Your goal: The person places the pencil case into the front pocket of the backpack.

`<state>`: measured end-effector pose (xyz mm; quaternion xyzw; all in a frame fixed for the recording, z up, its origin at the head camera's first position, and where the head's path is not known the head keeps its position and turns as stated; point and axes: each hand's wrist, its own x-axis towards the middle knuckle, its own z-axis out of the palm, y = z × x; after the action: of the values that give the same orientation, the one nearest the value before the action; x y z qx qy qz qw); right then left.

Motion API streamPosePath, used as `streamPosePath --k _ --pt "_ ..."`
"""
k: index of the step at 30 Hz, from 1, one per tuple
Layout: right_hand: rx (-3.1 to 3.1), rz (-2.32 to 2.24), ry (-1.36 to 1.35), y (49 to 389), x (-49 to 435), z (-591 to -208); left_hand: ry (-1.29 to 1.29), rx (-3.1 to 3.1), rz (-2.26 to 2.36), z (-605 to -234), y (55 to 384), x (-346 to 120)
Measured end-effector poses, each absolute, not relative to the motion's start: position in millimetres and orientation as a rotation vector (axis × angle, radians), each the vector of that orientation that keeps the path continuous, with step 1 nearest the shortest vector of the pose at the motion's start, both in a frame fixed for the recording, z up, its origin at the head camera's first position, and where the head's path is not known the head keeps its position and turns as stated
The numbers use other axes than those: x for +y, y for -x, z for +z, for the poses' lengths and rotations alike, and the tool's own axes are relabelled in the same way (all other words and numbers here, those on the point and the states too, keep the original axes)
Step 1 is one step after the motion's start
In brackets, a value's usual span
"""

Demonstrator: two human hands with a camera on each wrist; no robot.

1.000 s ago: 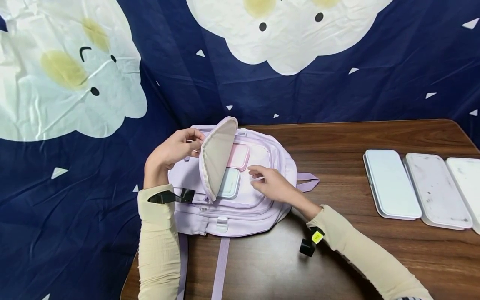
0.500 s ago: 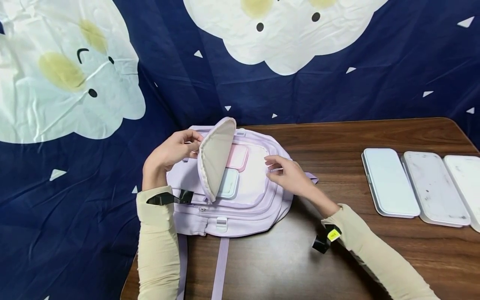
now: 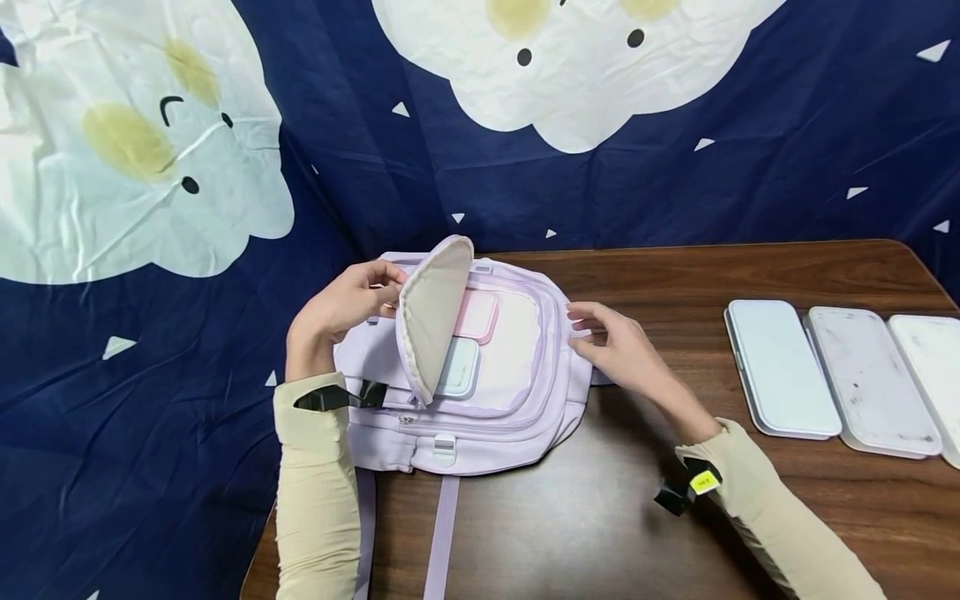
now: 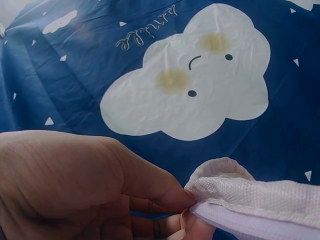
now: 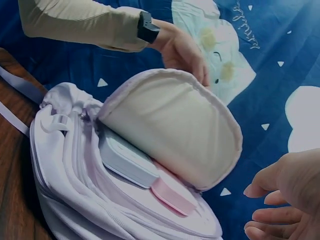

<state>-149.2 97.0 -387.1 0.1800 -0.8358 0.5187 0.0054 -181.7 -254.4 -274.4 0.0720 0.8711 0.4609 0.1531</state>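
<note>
A pale lilac backpack (image 3: 480, 446) lies on the table with its front pocket flap (image 3: 433, 321) lifted. My left hand (image 3: 341, 304) pinches the flap's edge between thumb and fingers; the left wrist view shows the pinched fabric (image 4: 240, 192) up close. Inside the pocket lie a pink case (image 3: 477, 317) and a light blue case (image 3: 459, 367), side by side and partly covered by the flap. My right hand (image 3: 618, 342) hovers by the backpack's right edge with loosely bent fingers and nothing in them.
To the right on the wooden table (image 3: 600, 517) lie a light blue case (image 3: 783, 367), a greyish-white case (image 3: 873, 379) and a white case (image 3: 933, 358) in a row. A navy cloth (image 3: 337, 108) with clouds hangs behind. Lilac straps (image 3: 442, 533) trail toward the front.
My right hand has drawn away from over the pocket, moving right past the backpack's edge. The left hand keeps the flap up in the same place.
</note>
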Motion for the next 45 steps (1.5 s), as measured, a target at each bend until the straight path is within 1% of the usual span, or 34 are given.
streamPosePath --k 12,22,33,45 --pt "-2.608 1.495 -0.463 144 130 -384 -0.211 2.508 1.312 -275 181 -257" --pt "-2.579 1.471 -0.371 130 156 -383 -0.203 2.513 1.305 -278 184 -258" --pt "-2.540 1.328 -0.306 118 176 -389 -0.202 2.512 1.306 -277 181 -258" --pt "-2.606 1.107 -0.086 106 197 -394 -0.206 2.520 1.304 -279 182 -260"
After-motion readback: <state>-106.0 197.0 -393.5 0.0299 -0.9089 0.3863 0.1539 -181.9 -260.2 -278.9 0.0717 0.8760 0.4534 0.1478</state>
